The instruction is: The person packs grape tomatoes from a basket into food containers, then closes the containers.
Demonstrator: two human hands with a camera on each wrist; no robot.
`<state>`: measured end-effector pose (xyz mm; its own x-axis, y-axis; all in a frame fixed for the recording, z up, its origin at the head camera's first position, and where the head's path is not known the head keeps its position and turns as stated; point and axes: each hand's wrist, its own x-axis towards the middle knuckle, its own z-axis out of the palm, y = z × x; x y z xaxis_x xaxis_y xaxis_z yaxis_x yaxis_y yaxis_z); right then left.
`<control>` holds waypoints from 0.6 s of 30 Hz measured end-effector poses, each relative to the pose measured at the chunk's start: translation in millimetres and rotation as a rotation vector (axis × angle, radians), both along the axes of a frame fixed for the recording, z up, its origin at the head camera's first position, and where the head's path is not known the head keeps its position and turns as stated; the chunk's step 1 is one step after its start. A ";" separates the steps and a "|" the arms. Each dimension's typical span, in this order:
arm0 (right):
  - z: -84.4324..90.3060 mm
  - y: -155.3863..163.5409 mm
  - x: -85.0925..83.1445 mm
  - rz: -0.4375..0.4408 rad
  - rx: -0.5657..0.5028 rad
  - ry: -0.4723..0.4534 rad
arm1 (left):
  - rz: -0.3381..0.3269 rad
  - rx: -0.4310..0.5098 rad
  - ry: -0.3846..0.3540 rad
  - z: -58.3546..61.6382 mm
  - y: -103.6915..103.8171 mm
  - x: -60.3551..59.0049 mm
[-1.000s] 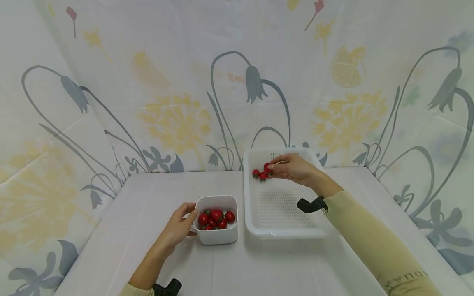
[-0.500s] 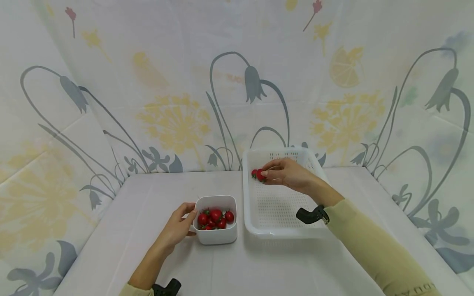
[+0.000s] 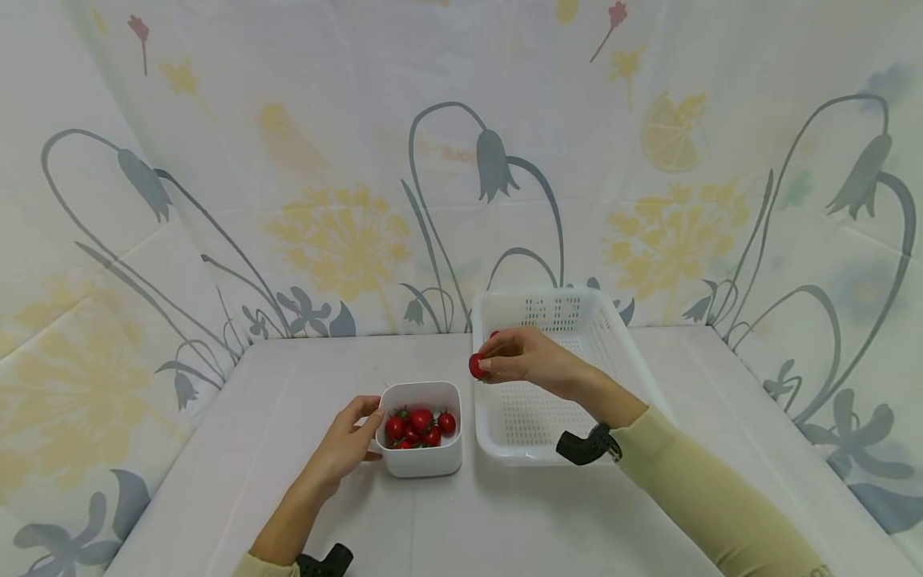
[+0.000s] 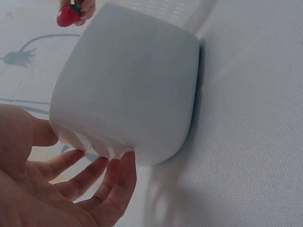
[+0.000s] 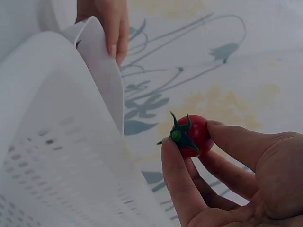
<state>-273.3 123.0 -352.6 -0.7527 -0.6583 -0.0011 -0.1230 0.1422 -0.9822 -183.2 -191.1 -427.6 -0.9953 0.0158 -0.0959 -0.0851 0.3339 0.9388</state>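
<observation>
My right hand (image 3: 485,365) pinches a red cherry tomato (image 3: 476,366) by thumb and fingers, in the air above the left rim of the white perforated basket (image 3: 548,401). In the right wrist view, the tomato (image 5: 193,135) shows its green stem between my fingertips (image 5: 173,156). My left hand (image 3: 353,437) holds the side of a small white bowl (image 3: 425,461) with the thumb at its rim. Several cherry tomatoes (image 3: 421,425) lie in the bowl. From the left wrist view, the bowl (image 4: 132,90) stands on the table against my fingers (image 4: 118,179). Another tomato (image 3: 494,333) peeks out behind my right hand, in the basket.
The bowl and basket stand side by side on a white table (image 3: 288,401). A flower-printed cloth (image 3: 346,232) hangs behind and to both sides. Black wrist mounts (image 3: 580,446) sit on both arms.
My right hand has carried a tomato from the basket's far left corner leftward, over the basket's left rim and nearer the bowl. The left hand has stayed on the bowl.
</observation>
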 end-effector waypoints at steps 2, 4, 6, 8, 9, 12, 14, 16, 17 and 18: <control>-1.5 -6.1 4.3 0.020 0.005 0.009 | 0.001 -0.001 -0.001 0.1 0.2 -0.1; -2.6 -11.9 8.6 0.036 0.017 0.024 | 0.001 -0.003 -0.002 0.3 0.4 -0.2; -4.4 -17.5 11.9 0.042 0.036 0.037 | 0.000 -0.004 -0.003 0.5 0.4 -0.1; -5.8 -23.2 14.8 0.046 0.049 0.050 | -0.001 -0.006 -0.002 0.7 0.5 0.0; -6.6 -26.0 16.0 0.047 0.054 0.058 | -0.001 -0.007 -0.002 0.7 0.5 0.0; -8.6 -34.9 19.8 0.064 0.066 0.078 | -0.002 -0.008 0.000 0.5 0.5 -0.1; -10.0 -40.9 22.1 0.078 0.086 0.096 | -0.003 -0.006 0.003 0.0 0.4 -0.2; -12.0 -47.2 24.1 0.087 0.119 0.125 | -0.003 -0.001 0.004 -0.7 0.2 -0.5; -13.1 -50.5 24.9 0.083 0.148 0.146 | -0.004 0.001 0.003 -1.2 0.0 -0.6; -14.5 -54.1 25.8 0.082 0.178 0.171 | -0.005 0.003 0.002 -1.7 -0.2 -0.7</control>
<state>-247.5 68.9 -367.1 -0.6964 -0.7177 0.0004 -0.3037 0.2942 -0.9062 -183.9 -191.2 -429.3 -0.9953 0.0207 -0.0941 -0.0819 0.3314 0.9399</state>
